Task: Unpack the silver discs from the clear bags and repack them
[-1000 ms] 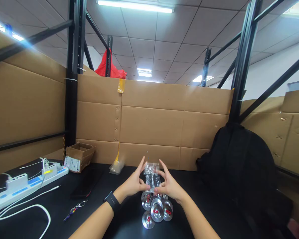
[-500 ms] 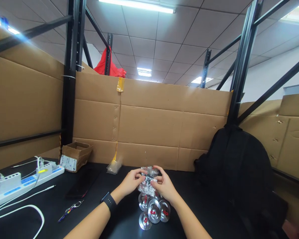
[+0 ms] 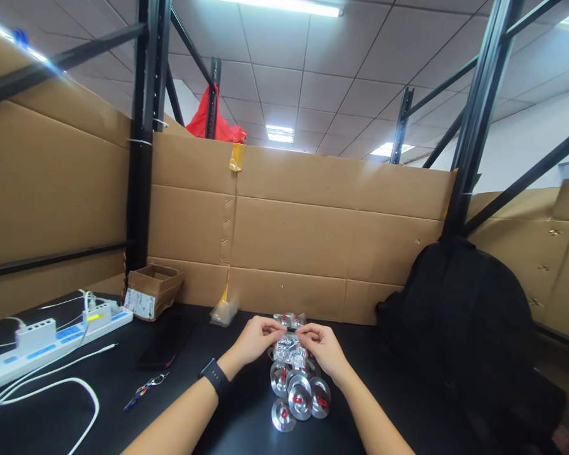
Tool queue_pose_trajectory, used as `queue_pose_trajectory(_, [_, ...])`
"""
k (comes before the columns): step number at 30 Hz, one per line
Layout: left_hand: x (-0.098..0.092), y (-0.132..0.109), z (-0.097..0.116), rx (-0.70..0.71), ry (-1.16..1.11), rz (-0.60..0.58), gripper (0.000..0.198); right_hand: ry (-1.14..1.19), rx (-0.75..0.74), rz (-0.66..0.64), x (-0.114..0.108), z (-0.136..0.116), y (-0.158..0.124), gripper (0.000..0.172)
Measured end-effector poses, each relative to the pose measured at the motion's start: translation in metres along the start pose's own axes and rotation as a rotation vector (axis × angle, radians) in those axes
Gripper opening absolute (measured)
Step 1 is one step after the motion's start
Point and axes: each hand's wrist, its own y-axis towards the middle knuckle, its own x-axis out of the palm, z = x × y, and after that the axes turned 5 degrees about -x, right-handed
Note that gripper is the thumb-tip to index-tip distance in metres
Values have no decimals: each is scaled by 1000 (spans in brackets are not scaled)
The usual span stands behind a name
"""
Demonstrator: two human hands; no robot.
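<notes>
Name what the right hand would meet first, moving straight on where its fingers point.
Beyond the shiny, crinkled, clear plastic packet it seems to pinch, the right hand would probably meet the left hand, though depth is unclear.

Dark smartwatch (image 3: 214,377) strapped on the left wrist, kinda boxy face, dark band; hands (image 3: 253,341) and forearms (image 3: 367,395) just bare.

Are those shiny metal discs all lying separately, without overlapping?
No, several of the metal discs overlap in a cluster on the black table.
</notes>
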Motion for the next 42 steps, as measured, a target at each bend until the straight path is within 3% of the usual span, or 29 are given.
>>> queue_pose_trajectory(8, [4,-3,8,-16,-23,24,37,-73,-78,60,0,-6,0,40])
queue_pose_trajectory(18, [-1,-11,14,164,325,152,25,-276,-190,87,4,2,-1,29])
queue_pose_trajectory(23, [8,-19,31,280,545,406,9,-297,-165,207,6,3,0,27])
queue_pose_trajectory(26, [20,-28,46,338,625,280,12,-337,-159,315,5,3,0,26])
queue_pose_trajectory(29, [34,-33,50,344,605,165,21,-325,-198,345,7,0,-1,29])
queue_pose_trajectory(32, [42,-33,43,371,567,146,34,-292,-242,328,13,-5,-5,32])
queue_pose_trajectory(37, [39,-27,30,364,511,159,46,-292,-266,243,21,-13,-9,31])
queue_pose_trajectory(42, [39,-25,35,353,379,146,42,-273,-268,174,23,-17,-10,32])
